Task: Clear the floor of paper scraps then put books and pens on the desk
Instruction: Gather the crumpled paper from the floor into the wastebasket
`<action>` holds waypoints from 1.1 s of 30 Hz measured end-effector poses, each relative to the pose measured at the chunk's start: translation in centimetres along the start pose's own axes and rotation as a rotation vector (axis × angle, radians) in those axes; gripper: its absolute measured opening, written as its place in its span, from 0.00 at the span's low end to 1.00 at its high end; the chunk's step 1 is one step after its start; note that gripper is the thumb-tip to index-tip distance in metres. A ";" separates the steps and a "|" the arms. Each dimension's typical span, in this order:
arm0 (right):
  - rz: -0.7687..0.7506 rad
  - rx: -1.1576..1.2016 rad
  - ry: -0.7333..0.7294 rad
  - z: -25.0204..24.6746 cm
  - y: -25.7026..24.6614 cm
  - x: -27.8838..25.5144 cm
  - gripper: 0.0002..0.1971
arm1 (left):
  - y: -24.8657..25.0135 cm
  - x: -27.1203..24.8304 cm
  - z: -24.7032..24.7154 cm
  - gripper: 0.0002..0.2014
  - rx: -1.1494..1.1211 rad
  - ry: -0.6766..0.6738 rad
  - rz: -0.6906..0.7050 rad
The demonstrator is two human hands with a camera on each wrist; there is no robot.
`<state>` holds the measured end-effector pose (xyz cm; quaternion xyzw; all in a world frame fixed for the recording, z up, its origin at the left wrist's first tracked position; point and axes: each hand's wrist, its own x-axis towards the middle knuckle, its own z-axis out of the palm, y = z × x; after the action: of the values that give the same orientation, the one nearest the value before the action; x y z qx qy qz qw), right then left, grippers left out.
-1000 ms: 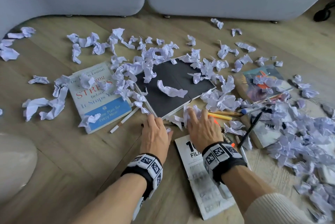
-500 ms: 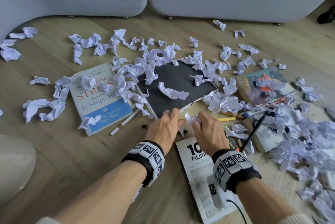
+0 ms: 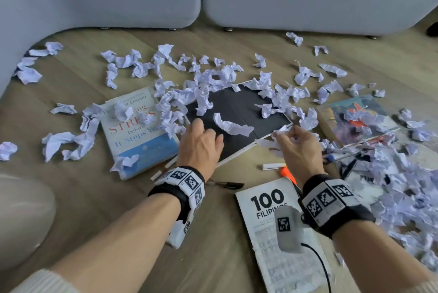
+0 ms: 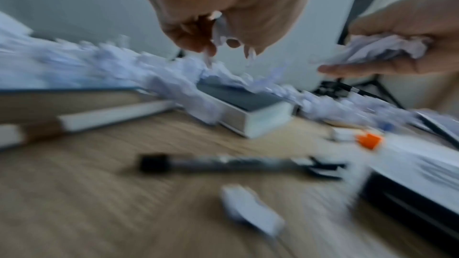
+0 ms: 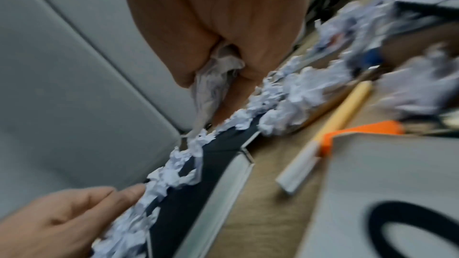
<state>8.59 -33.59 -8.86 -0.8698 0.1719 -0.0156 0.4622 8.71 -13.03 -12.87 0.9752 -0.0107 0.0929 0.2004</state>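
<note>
Crumpled paper [image 5: 218, 74] apparently between right fingers [image 5: 182, 70]

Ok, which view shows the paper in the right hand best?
Right wrist: the paper sits clenched in the right hand, close up. Left wrist shows it sideways and blurred; head hides most of it behind the hand.

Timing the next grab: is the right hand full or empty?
Full: the right hand grips crumpled paper, plain in both wrist views.

Black left wristband [image 3: 179, 188] and right wristband [image 3: 333, 202], set with white blocks of square black markers, are worn with cream sleeves [image 3: 41, 281]; a black cable [image 3: 318, 258] is seen below the right wristband.
</note>
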 end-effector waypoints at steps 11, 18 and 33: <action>-0.481 -0.884 -0.199 9.4 -2.7 1.6 0.18 | -6.6 2.6 2.3 0.38 0.255 -0.139 -0.009; -0.540 -0.863 -0.298 9.3 -1.4 2.2 0.10 | -6.7 2.2 2.2 0.30 0.273 -0.095 0.088; -0.581 -0.585 -0.303 17.3 -12.8 5.3 0.15 | -11.8 5.3 -5.8 0.12 -0.452 0.176 -0.528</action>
<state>20.46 -14.87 -9.06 -0.9688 -0.1522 0.0323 0.1928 13.58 0.15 -11.19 0.8637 0.2384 0.1169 0.4283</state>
